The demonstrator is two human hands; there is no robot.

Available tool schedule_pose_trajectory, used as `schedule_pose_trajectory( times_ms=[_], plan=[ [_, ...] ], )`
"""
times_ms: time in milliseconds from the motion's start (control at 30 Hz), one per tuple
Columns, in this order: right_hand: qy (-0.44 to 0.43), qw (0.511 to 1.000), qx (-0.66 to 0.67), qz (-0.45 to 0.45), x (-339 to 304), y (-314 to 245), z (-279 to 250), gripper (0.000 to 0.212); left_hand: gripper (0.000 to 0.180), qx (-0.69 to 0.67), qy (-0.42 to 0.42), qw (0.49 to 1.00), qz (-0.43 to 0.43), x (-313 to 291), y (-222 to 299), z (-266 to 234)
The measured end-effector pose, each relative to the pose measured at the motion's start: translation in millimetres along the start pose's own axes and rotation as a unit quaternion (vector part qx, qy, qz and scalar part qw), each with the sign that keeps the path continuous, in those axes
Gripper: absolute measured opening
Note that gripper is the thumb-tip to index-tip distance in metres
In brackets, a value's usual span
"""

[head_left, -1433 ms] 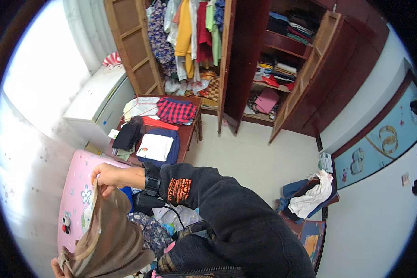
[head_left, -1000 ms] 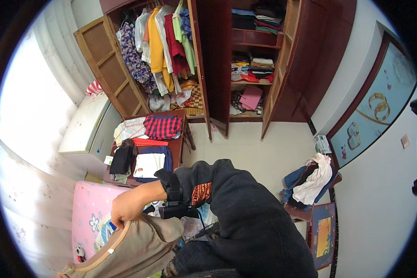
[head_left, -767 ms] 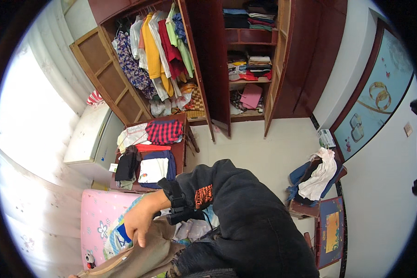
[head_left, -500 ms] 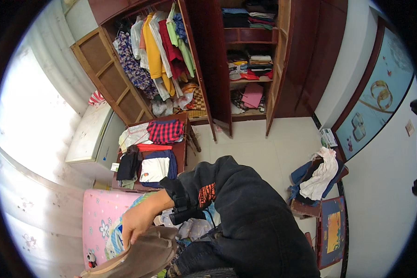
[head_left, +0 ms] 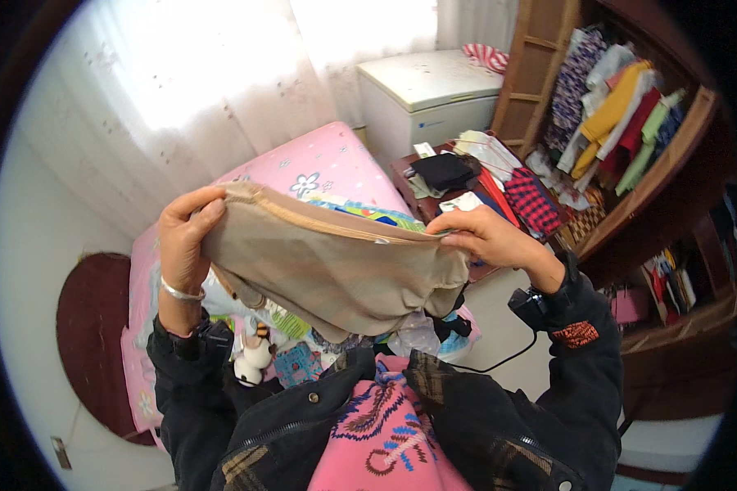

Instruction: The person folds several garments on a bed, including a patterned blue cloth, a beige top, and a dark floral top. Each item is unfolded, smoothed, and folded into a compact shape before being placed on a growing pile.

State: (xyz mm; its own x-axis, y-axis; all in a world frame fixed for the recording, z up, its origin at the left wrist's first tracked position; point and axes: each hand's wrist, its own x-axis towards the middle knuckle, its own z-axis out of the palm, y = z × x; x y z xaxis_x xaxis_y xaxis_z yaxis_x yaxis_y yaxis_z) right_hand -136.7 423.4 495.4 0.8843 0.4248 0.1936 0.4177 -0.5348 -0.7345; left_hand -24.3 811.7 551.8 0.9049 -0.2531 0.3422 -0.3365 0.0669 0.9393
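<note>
A greyish-beige garment (head_left: 327, 266) is stretched between my two hands, its band-like edge uppermost and its cloth hanging in folds; I cannot tell whether it is trousers or a skirt. My left hand (head_left: 187, 241), a bangle at the wrist, pinches one end of the band. At the other end, the fingers of my right hand (head_left: 487, 237) are closed on the same edge. Below the garment, a heap of mixed clothes (head_left: 291, 323) lies on the pink flowered bed (head_left: 311, 159), partly hidden by the cloth. A white plush toy (head_left: 254, 360) rests near my left forearm.
Beyond my right hand stands a dark red table holding a black folded garment (head_left: 444, 172) and a red-black checked cloth (head_left: 534, 200). A white chest freezer (head_left: 430, 86) is behind it. To the right, hung clothes fill an open wardrobe (head_left: 540, 49). A round dark red panel (head_left: 98, 344) is at left.
My view has swung left toward the bed and window. The beige garment has been raised and spread out, and both hands now show holding its upper edge.
</note>
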Motion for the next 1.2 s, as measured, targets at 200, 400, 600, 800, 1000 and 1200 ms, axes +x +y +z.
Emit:
schedule_pose_trajectory(
  times_ms=[200, 400, 600, 800, 1000, 1200],
  plan=[
    [-0.085, 0.992, 0.087, 0.029, 20, -16, 4, 0.028, 0.018, -0.018, 0.034, 0.999, 0.014, -2, -2, -14],
    [-0.024, 0.999, 0.027, 0.004, 44, -17, 0, 0.015, 0.018, 0.026, 0.049, 0.997, 0.046, 5, -3, -30],
    [-0.013, 1.0, 0.011, -0.005, 59, -13, 2, 0.018, 0.019, 0.038, 0.048, 0.997, 0.049, 7, -1, -40],
    [0.028, 0.993, 0.113, -0.01, 72, 0, 5, 0.021, 0.018, 0.051, 0.079, 0.995, 0.036, 9, -8, -48],
    [0.125, 0.985, 0.107, -0.059, 89, 6, 3, 0.022, 0.018, 0.048, 0.103, 0.992, 0.054, 4, -8, -56],
    [0.088, 0.973, 0.212, 0.02, 94, 2, 3, 0.018, 0.018, 0.073, 0.152, 0.984, 0.062, 1, -7, -61]
  ],
)
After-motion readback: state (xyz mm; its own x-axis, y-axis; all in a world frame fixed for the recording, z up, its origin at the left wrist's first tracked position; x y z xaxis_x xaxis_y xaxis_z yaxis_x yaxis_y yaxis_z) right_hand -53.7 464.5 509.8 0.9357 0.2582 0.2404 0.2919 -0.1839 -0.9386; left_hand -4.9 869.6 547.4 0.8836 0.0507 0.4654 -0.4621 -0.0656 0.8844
